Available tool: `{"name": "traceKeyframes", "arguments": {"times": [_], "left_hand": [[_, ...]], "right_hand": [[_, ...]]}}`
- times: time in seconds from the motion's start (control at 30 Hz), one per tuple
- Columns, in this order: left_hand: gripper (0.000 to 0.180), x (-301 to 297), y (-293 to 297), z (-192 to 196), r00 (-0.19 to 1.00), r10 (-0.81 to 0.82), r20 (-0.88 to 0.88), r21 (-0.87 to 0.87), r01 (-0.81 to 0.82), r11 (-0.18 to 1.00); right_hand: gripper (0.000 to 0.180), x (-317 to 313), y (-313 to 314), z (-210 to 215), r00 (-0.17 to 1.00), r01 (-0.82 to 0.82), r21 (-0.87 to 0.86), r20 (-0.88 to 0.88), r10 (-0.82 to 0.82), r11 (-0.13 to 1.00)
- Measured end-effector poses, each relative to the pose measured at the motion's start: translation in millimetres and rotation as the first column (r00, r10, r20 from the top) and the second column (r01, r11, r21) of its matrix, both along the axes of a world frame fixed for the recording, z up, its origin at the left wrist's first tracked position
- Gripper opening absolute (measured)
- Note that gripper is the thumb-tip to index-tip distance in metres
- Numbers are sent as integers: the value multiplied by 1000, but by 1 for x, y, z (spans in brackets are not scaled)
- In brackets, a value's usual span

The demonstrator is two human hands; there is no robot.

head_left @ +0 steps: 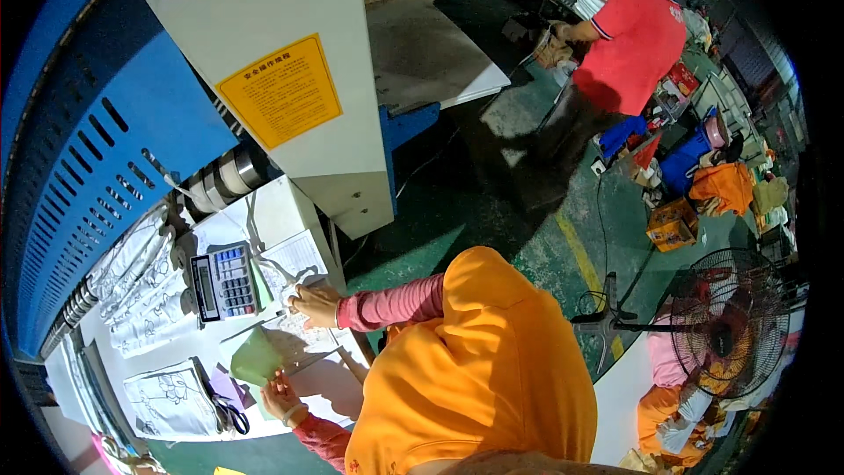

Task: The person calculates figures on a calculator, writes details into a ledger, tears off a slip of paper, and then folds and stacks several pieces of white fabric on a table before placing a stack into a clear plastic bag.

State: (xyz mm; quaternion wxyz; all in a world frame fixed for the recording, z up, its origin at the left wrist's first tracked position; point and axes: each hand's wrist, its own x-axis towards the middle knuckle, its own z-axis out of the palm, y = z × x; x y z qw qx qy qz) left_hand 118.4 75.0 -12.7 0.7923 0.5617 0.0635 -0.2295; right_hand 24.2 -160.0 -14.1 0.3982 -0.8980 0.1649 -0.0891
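Observation:
My left hand [280, 398] pinches the lower edge of a light green sheet of paper [255, 356], which lies over other papers on the white table [105, 361]. My right hand [316, 304] rests a little farther up, its fingers bent together over written white papers [294, 259]. Whatever its fingertips may hold is too small to make out. Beside the papers, to the left, is a grey calculator [223, 282] with dark keys. Scissors with dark blue handles [232, 415] lie near a purple piece of paper [227, 387] and folded white cloth with line drawings of flowers [174, 398].
A blue slotted machine [132, 114] with a pale panel [325, 97] borders the table. More printed white cloth [145, 286] lies beneath it. A person in a red shirt [633, 48] bends over at the back right. A standing fan [725, 325] and heaped goods are at the right.

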Motion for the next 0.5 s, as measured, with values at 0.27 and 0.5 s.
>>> {"name": "traceKeyframes", "arguments": {"times": [0.27, 0.5], "left_hand": [[26, 12, -1, -6, 996, -40, -78, -77, 34, 996], [24, 14, -3, -10, 983, -20, -182, -41, 13, 999]], "right_hand": [[59, 1, -4, -2, 1000, 2, -47, 9, -1, 999], [57, -6, -7, 0, 999, 31, 35, 5, -31, 999]]}}
